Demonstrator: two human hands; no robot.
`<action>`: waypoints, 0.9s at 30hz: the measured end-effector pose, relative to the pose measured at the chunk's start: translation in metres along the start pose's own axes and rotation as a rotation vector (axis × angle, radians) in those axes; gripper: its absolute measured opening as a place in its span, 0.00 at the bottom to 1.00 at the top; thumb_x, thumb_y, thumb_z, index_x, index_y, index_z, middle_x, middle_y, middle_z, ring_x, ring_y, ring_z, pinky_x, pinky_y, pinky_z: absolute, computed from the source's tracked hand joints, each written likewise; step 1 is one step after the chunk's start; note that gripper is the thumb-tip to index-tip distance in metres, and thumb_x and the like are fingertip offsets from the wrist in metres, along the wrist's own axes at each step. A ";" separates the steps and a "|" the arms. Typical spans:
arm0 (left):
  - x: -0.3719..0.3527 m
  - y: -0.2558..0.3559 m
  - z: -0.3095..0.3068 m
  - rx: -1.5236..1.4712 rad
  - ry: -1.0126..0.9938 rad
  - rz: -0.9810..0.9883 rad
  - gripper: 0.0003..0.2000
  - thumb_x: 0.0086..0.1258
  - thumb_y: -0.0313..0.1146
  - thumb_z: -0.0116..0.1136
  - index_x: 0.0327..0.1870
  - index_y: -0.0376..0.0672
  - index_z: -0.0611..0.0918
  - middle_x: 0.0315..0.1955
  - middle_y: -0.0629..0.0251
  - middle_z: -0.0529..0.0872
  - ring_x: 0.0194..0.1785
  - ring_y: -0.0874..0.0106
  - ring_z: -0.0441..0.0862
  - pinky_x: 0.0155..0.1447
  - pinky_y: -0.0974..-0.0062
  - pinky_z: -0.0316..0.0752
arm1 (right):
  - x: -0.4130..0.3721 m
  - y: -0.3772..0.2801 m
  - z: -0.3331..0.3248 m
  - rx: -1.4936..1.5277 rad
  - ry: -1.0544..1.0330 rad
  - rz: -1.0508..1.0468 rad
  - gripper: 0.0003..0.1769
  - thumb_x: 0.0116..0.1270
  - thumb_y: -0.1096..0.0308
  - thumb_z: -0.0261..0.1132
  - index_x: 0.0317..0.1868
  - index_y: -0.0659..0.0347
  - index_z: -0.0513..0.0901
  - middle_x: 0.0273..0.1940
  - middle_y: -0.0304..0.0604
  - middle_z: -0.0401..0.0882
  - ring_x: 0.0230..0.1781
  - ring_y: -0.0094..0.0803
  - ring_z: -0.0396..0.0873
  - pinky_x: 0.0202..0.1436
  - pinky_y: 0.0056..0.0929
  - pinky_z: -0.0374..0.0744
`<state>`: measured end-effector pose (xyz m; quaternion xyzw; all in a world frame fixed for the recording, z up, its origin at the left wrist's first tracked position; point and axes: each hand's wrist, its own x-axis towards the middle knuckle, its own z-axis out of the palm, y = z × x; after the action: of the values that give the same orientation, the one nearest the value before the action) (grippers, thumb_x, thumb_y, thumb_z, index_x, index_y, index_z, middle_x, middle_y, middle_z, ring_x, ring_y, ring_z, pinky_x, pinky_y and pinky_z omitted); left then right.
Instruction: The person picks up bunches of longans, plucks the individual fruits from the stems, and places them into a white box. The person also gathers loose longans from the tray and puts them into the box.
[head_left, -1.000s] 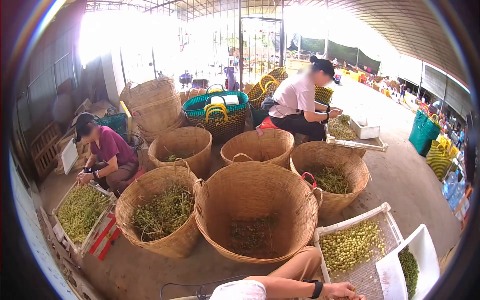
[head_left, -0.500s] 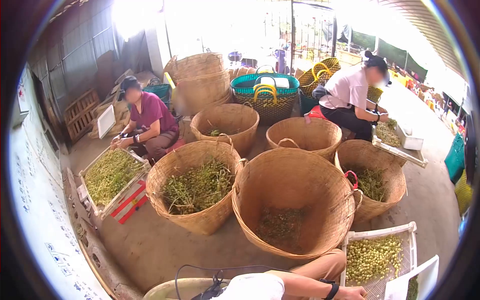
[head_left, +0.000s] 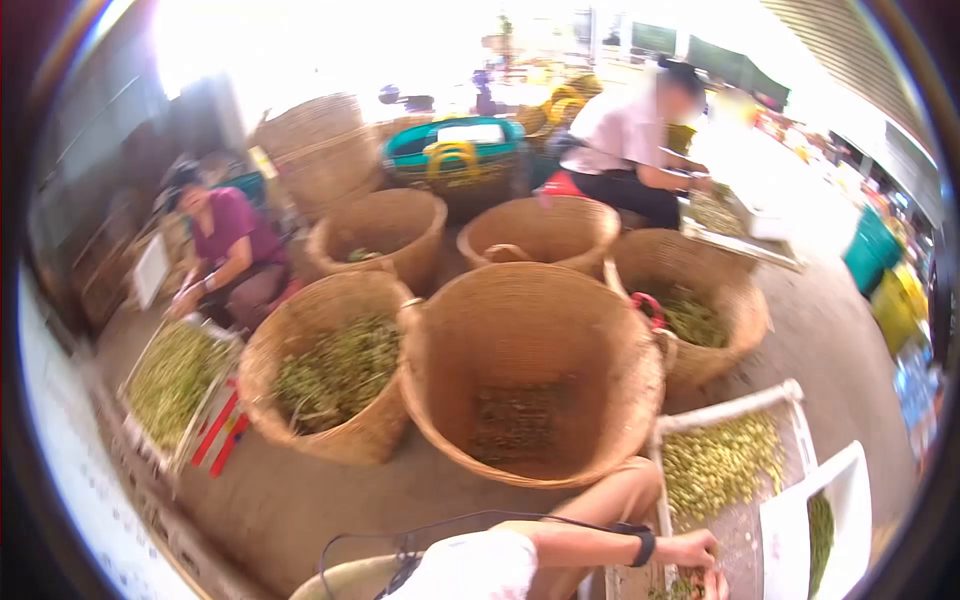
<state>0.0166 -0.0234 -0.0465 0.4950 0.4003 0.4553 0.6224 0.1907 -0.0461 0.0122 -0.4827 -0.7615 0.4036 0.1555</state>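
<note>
My left hand (head_left: 688, 549), with a black band at the wrist, reaches over the white mesh tray (head_left: 736, 405) at the lower right. Its fingers are curled together, and whatever they pinch is too blurred to make out. Just below, the fingers of my right hand (head_left: 714, 583) show at the bottom edge, close to the left fingertips; motion smears them. Small yellow-green round fruits (head_left: 722, 462) lie heaped in the far part of the tray. A few more fruits (head_left: 686, 586) are beside my hands. A white box (head_left: 846, 510) with green stuff inside stands at the tray's right.
A large wicker basket (head_left: 530, 330) stands before my knee, dark bits at its bottom. Another basket (head_left: 270, 400) holds green stems and fruits. One person (head_left: 240, 235) works at a tray on the left, another (head_left: 625, 135) at the back right. Blue-green bags (head_left: 872, 250) line the right.
The view has swung, shifting the baskets and people leftward. My left hand has risen slightly in view, and fingers of my right hand now show beside it.
</note>
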 end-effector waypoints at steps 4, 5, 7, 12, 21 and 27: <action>0.011 -0.016 0.005 -0.018 -0.061 0.019 0.08 0.56 0.29 0.57 0.25 0.32 0.77 0.17 0.65 0.77 0.23 0.79 0.72 0.26 0.75 0.68 | -0.004 -0.001 -0.002 0.106 0.051 0.005 0.17 0.64 0.72 0.53 0.54 0.61 0.73 0.50 0.56 0.71 0.49 0.48 0.70 0.52 0.37 0.69; 0.013 -0.020 0.006 -0.067 -0.083 -0.002 0.08 0.56 0.29 0.57 0.25 0.32 0.77 0.17 0.64 0.77 0.23 0.78 0.72 0.26 0.74 0.68 | -0.005 -0.003 -0.004 0.160 0.048 0.045 0.16 0.65 0.69 0.54 0.52 0.63 0.74 0.47 0.53 0.73 0.45 0.43 0.72 0.48 0.34 0.71; 0.014 -0.026 0.009 0.029 -0.083 0.030 0.08 0.56 0.30 0.57 0.25 0.32 0.77 0.16 0.64 0.77 0.23 0.78 0.72 0.26 0.74 0.68 | -0.005 -0.011 -0.008 0.220 0.046 0.089 0.15 0.66 0.66 0.55 0.50 0.65 0.75 0.44 0.51 0.75 0.42 0.39 0.73 0.44 0.31 0.72; 0.005 -0.009 0.014 0.214 -0.161 0.075 0.08 0.57 0.29 0.57 0.25 0.32 0.75 0.18 0.62 0.77 0.24 0.76 0.73 0.27 0.72 0.68 | -0.010 -0.011 -0.020 0.574 -0.020 0.366 0.12 0.63 0.67 0.58 0.42 0.67 0.78 0.33 0.41 0.76 0.33 0.27 0.73 0.34 0.24 0.73; 0.006 0.012 0.019 0.203 -0.237 0.052 0.08 0.56 0.29 0.56 0.26 0.31 0.77 0.16 0.60 0.77 0.22 0.75 0.74 0.26 0.72 0.70 | -0.012 -0.003 -0.032 0.373 -0.103 0.119 0.09 0.57 0.77 0.58 0.38 0.65 0.79 0.35 0.40 0.77 0.33 0.26 0.75 0.32 0.20 0.73; 0.019 -0.019 0.019 0.278 -0.220 0.124 0.08 0.58 0.30 0.56 0.28 0.31 0.77 0.17 0.62 0.79 0.20 0.77 0.76 0.23 0.76 0.70 | -0.004 0.019 -0.033 0.524 -0.171 0.307 0.16 0.53 0.76 0.59 0.45 0.64 0.78 0.41 0.42 0.76 0.39 0.32 0.75 0.38 0.24 0.75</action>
<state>0.0428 -0.0118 -0.0627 0.6468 0.3578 0.3763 0.5585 0.2249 -0.0302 0.0193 -0.4997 -0.5602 0.6440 0.1472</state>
